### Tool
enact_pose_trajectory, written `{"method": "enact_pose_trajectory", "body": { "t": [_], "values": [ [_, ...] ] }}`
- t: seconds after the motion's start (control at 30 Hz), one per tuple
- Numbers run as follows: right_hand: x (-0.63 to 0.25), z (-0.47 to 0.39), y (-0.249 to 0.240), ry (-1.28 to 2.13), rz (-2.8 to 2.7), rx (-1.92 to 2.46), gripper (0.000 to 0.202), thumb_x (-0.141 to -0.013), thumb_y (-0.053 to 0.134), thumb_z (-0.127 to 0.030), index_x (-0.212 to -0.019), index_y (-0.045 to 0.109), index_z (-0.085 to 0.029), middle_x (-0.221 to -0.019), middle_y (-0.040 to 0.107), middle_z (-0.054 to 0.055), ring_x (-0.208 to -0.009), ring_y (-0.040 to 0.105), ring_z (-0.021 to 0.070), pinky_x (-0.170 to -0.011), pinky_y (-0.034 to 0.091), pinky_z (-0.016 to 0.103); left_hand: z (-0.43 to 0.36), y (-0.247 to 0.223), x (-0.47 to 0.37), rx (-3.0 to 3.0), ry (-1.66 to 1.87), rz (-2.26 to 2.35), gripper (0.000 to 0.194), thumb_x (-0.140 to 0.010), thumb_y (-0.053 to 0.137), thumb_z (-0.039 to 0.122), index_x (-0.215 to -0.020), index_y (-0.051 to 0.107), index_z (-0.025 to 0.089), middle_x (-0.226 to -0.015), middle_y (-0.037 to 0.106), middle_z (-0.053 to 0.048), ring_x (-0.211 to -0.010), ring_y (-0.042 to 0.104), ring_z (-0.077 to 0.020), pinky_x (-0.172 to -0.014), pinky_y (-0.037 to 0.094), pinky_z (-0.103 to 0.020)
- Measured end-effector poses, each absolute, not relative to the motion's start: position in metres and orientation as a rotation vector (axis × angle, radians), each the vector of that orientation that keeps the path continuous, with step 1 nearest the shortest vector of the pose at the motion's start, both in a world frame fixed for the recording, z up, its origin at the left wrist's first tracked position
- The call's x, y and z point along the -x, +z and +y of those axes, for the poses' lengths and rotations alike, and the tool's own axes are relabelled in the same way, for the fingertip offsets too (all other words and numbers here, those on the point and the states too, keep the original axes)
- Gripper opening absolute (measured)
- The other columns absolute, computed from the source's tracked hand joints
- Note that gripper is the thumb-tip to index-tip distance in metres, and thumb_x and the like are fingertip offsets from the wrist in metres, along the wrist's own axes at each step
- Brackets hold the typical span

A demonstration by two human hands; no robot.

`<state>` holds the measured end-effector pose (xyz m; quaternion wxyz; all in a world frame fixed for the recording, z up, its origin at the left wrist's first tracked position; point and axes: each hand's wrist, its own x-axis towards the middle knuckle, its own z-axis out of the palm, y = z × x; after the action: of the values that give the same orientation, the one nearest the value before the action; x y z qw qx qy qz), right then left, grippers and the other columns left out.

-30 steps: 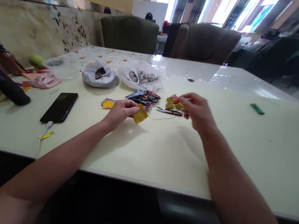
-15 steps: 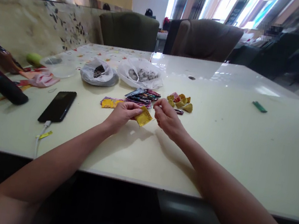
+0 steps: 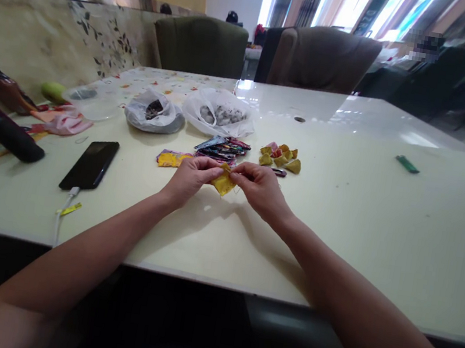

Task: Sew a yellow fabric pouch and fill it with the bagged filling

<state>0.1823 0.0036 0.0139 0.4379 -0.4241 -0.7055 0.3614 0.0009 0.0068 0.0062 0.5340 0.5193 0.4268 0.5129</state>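
A small yellow cloth piece is pinched between the thumb and fingers of my left hand, a little above the table. My right hand is closed at the cloth's upper right edge, its thumb and forefinger pinching what looks like a thin needle, mostly hidden by the fingertips. A fine thread hangs in a loop below these fingers. Just behind my hands lie a stack of patterned fabric pieces and a yellow-and-purple cloth strip. Several small yellow and red stitched cloth pouches sit beyond my right hand.
Two white plastic bags, one with dark filling and one with grey-white stuffing, stand behind the fabric. A charging phone, a dark cylindrical object and cloth scraps lie left. A green lighter-like object lies right.
My right hand has moved left and down onto the yellow cloth, which it stood apart from before. The cloth has turned slightly in my left hand, which has stayed in place.
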Motion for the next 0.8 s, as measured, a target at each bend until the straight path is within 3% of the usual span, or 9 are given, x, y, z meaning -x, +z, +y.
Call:
{"method": "enact_pose_trajectory", "body": {
  "t": [0.33, 0.5, 0.67, 0.8],
  "values": [
    [-0.1824, 0.0059, 0.0098, 0.981, -1.725, 1.043, 0.018, -0.083, 0.065, -0.035, -0.077, 0.067, -0.018, -0.073, 0.062, 0.002, -0.069, 0.051, 0.0151, -0.065, 0.040, 0.029, 0.0058, 0.0072, -0.0013, -1.246, 1.245, 1.010, 0.033, -0.061, 0.087, 0.038, -0.080, 0.076, 0.014, -0.079, 0.072, -0.004, -0.073, 0.063, -0.0153, -0.074, 0.053, -0.031],
    [-0.1825, 0.0065, 0.0074, 0.895, -1.707, 1.074, 0.014, -0.083, 0.066, -0.032, -0.093, 0.067, -0.022, -0.061, 0.047, -0.004, -0.059, 0.041, 0.0131, -0.058, 0.034, 0.028, 0.0059, 0.0071, -0.0008, -1.307, 1.264, 1.020, 0.030, -0.064, 0.086, 0.038, -0.079, 0.076, 0.015, -0.078, 0.072, -0.004, -0.072, 0.063, -0.0151, -0.073, 0.052, -0.030],
    [-0.1808, 0.0075, 0.0060, 0.981, -1.698, 1.015, 0.013, -0.083, 0.064, -0.030, -0.084, 0.068, -0.018, -0.077, 0.064, 0.002, -0.072, 0.054, 0.0156, -0.068, 0.044, 0.029, 0.0065, 0.0062, -0.0009, -1.351, 1.277, 1.021, 0.031, -0.064, 0.086, 0.039, -0.079, 0.075, 0.014, -0.076, 0.071, -0.004, -0.070, 0.061, -0.0151, -0.070, 0.050, -0.030],
    [-0.1795, 0.0078, 0.0053, 0.966, -1.680, 0.999, 0.014, -0.082, 0.064, -0.030, -0.083, 0.069, -0.017, -0.080, 0.068, 0.004, -0.075, 0.058, 0.0166, -0.070, 0.046, 0.030, 0.0053, 0.0062, -0.0023, -1.333, 1.293, 1.010, 0.031, -0.064, 0.086, 0.038, -0.078, 0.073, 0.014, -0.074, 0.070, -0.003, -0.068, 0.060, -0.0136, -0.068, 0.050, -0.028]
  ]
}}
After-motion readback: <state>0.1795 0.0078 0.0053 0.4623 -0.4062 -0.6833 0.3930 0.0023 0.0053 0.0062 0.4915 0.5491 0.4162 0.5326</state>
